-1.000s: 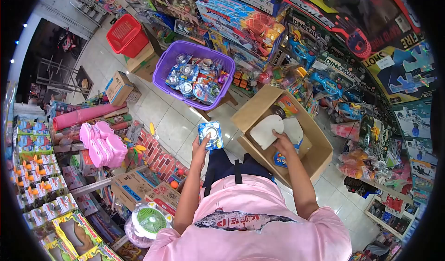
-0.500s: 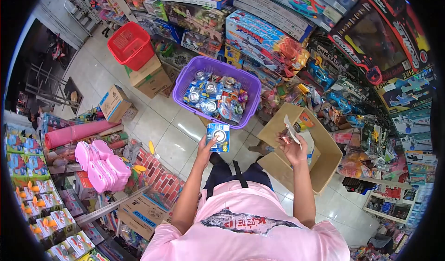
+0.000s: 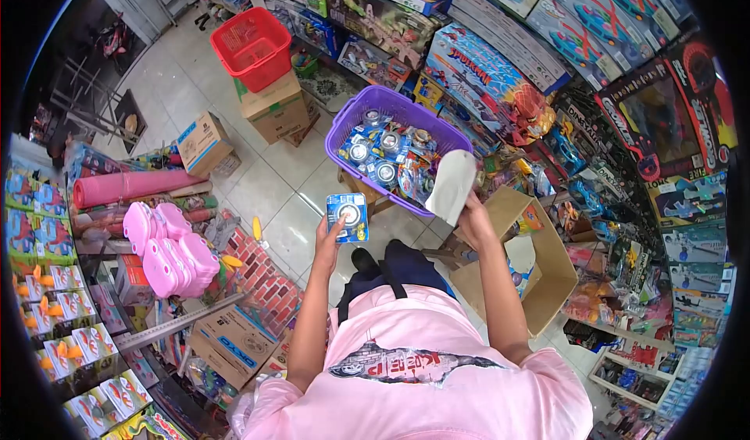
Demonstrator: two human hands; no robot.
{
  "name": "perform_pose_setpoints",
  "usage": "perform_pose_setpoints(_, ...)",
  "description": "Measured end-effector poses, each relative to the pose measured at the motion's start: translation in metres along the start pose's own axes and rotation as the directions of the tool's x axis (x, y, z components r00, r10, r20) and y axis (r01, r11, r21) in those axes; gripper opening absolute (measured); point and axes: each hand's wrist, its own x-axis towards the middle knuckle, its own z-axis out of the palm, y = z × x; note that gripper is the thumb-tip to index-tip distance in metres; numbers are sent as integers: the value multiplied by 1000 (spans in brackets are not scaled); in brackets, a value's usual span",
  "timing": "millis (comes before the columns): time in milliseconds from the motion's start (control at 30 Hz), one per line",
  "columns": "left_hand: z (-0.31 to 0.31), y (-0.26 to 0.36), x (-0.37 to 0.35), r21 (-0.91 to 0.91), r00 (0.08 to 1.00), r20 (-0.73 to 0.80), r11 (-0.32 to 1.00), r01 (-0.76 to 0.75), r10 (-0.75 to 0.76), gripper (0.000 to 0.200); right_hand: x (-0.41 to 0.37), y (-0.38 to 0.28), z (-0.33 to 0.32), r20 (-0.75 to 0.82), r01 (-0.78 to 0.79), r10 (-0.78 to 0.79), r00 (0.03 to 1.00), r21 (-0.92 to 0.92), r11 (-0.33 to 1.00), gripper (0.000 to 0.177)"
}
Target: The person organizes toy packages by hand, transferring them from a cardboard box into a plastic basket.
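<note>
Two hands, each clamped on one item. The left hand [image 3: 328, 241] grips one blue blister pack [image 3: 346, 217], held above the floor tiles. The right hand [image 3: 473, 223] grips one white flat sheet [image 3: 451, 186], which overlaps the near rim of the purple basket [image 3: 344, 119]. The basket holds many similar packs, count unclear. One open cardboard box [image 3: 551, 262] stands just right of it, and one red basket [image 3: 251, 47] sits on a carton [image 3: 273, 112] beyond.

The person's two hands, left [image 3: 330, 237] and right [image 3: 473, 217], hold one item each, one blue blister pack [image 3: 347, 216] and one white flat pack [image 3: 451, 186], while nearby there are two baskets, one purple basket [image 3: 341, 119] and one red basket [image 3: 266, 69], one open cardboard box [image 3: 551, 272] and one rolled pink mat [image 3: 129, 186].
</note>
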Motion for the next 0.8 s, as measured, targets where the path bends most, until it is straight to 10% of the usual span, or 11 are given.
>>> perform_pose_setpoints(100,-5,7,2,-7,1000,-30,1000,-5,4,37,36,6,14,-100,70,-161,982,-596,800,40)
perform_pose_setpoints(167,-11,8,6,4,996,-87,1000,14,-14,38,63,25,20,146,321,-500,853,-903,284,40)
perform_pose_setpoints(300,-14,11,23,12,993,-120,1000,12,-11,41,92,50,27,218,217,-375,901,-975,-46,49)
perform_pose_setpoints(567,11,31,71,302,977,-181,952,-53,112,43,127,50,39,-67,-30,122,990,-959,-282,81)
perform_pose_setpoints(733,51,70,105,519,997,-11,853,-61,79,58,167,33,23,-20,113,330,944,-918,-379,78)
perform_pose_setpoints(800,61,77,122,649,994,42,754,-103,100,60,191,17,17,21,119,401,916,-968,-221,72)
